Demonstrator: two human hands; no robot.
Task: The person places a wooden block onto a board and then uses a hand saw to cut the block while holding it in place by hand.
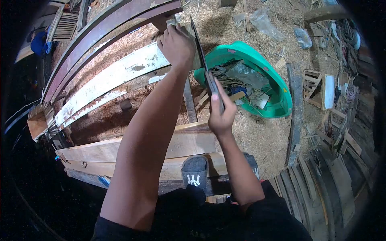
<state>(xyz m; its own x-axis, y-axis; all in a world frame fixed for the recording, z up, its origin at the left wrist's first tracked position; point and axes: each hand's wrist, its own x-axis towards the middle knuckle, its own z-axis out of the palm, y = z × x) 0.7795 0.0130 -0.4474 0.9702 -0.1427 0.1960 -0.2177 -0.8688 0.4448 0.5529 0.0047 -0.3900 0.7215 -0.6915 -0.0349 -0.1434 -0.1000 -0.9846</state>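
My left hand is closed over a small piece of wood at the end of a reddish-brown beam. In my right hand is a long-bladed hand tool, its dark, narrow blade seen almost edge-on and pointing away from me. The blade runs just right of my left hand. Whether its edge has teeth cannot be made out. My right fingers are wrapped round its handle. Below the beam lies a long board with flaking white paint.
A green plastic tub holding wood scraps and plastic stands right of the tool. Near my feet, in dark slippers, lie pale planks. Sawdust covers the ground. Stacked boards lie at lower right. A person in blue is far left.
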